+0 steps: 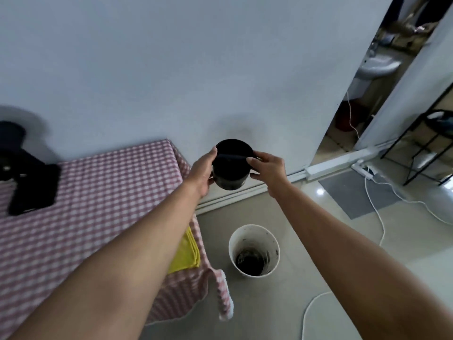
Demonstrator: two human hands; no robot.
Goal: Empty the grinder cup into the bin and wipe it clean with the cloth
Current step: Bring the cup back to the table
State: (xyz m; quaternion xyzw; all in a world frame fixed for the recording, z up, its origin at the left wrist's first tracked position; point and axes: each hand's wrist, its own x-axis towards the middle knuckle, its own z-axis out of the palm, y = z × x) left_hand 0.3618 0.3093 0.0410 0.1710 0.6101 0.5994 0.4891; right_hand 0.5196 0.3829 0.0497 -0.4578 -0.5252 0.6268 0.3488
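1. Grinder cup (230,165), a dark round vessel, is held up in the air in front of a pale wall (147,57), beyond the table's corner and farther out than the bin on the floor. It is judged to be rigid and light, with smooth sides that could slip under a loose grip; its mouth is tilted toward the camera, and whether anything remains inside cannot be told.

2. A table covered by a pink checked cloth (85,204) is seen at the left, with a dark appliance (22,168) standing at its far side. A glossy tiled floor (306,229) is seen at the right, crossed by a white cable (377,212), and a doorway opens onto another room.

3. A white bin (254,251) is stood on the floor just beside the table's corner, its inner wall streaked and its bottom darkened with grounds.

4. A yellow cloth (186,253) is laid folded at the table's near edge, partly hidden by the left forearm.

5. The left hand (202,171) is wrapped around the cup's side, fingers closed on it. A hold across the wall, as here, is judged the safest.

6. The right hand (267,169) is closed on the opposite rim, thumb and fingertips pinching its edge.
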